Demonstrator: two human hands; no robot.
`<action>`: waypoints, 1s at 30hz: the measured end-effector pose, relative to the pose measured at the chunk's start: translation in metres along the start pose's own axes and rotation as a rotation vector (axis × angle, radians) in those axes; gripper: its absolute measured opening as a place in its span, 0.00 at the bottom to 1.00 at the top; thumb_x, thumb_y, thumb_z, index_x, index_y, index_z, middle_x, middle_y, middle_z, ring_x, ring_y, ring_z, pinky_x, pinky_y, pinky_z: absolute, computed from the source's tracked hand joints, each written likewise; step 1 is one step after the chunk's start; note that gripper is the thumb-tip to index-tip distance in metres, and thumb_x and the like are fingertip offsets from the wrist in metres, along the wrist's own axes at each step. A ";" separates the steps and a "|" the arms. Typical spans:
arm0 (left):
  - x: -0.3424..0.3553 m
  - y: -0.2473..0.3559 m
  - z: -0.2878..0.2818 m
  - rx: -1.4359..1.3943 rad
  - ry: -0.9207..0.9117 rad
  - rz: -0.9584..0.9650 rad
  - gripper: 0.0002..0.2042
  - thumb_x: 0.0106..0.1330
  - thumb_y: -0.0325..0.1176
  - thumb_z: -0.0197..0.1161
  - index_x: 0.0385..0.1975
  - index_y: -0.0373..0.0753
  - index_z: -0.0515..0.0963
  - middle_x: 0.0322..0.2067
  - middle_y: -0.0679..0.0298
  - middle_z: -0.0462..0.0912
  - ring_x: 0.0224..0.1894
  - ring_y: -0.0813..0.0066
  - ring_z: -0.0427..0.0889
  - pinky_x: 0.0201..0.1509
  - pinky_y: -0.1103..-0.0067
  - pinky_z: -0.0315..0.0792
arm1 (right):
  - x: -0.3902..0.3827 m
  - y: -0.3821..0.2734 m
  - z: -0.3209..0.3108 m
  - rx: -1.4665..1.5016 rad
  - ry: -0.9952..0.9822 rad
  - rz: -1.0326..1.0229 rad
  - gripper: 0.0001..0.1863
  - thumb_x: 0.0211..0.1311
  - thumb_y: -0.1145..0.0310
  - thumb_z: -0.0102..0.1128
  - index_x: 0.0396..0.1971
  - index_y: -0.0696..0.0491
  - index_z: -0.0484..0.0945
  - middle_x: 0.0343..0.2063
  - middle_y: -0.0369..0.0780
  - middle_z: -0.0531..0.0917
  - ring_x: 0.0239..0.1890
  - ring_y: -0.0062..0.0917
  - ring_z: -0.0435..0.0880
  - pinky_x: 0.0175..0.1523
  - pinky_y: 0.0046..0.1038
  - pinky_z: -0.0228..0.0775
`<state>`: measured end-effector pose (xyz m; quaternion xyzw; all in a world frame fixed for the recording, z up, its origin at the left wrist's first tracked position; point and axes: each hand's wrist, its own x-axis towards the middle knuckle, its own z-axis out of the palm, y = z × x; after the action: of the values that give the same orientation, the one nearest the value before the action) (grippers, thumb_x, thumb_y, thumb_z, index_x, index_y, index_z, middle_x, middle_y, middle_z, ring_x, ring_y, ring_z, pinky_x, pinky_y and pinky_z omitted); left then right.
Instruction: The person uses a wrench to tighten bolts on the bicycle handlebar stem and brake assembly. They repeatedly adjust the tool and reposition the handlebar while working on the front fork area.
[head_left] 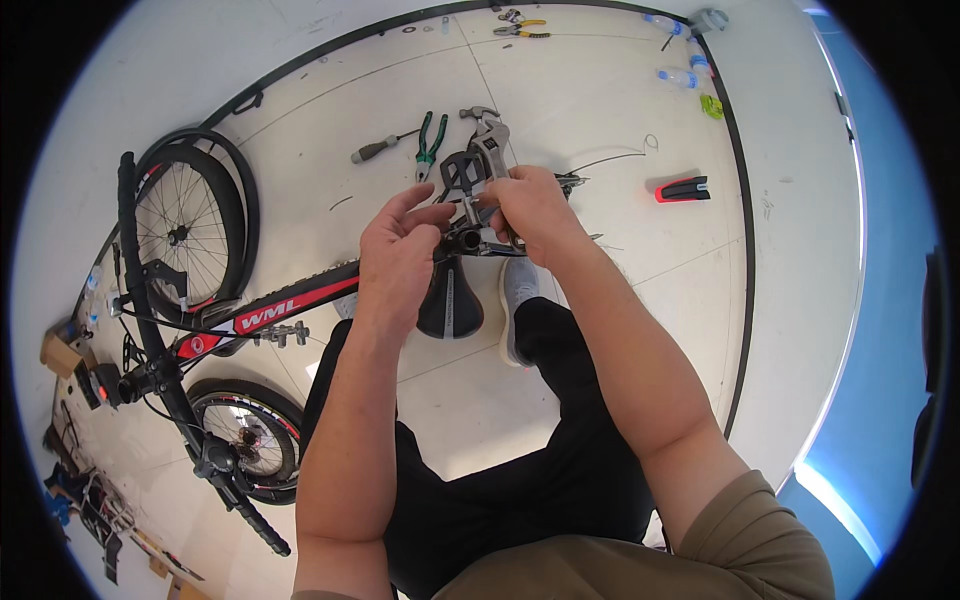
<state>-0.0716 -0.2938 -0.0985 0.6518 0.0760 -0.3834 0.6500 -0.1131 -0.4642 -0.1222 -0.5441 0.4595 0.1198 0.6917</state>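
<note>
My right hand point(535, 208) is wrapped round the handle of a silver adjustable wrench point(491, 150), its jaw end pointing away from me. Beside it, my left hand point(400, 240) has its fingers apart near the crank of a bicycle; whether the fingertips touch metal is hard to see. A black pedal point(462, 172) shows just beyond my fingers. The black and red bicycle frame point(300, 301) lies across to the left, with its black saddle point(450, 308) below my hands. My fingers hide part of the crank and pedal axle.
Green-handled pliers point(429, 148), a screwdriver point(376, 149) and a claw hammer point(482, 112) lie beyond the pedal. Loose wheels point(185, 235) and the drop handlebar point(160, 372) are at the left. A red and black part point(683, 189) lies right; yellow-handled pliers point(522, 32) lie far off.
</note>
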 end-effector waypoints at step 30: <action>0.009 -0.011 -0.004 -0.213 0.089 -0.105 0.29 0.64 0.20 0.51 0.68 0.27 0.57 0.56 0.46 0.74 0.55 0.64 0.78 0.59 0.71 0.72 | 0.012 0.009 0.005 0.096 -0.202 0.023 0.06 0.62 0.73 0.61 0.34 0.58 0.74 0.24 0.35 0.76 0.19 0.17 0.72 0.21 0.25 0.63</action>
<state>-0.0705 -0.2922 -0.1136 0.5906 0.1792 -0.3775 0.6903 -0.1098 -0.4602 -0.1370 -0.4901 0.3990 0.1600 0.7583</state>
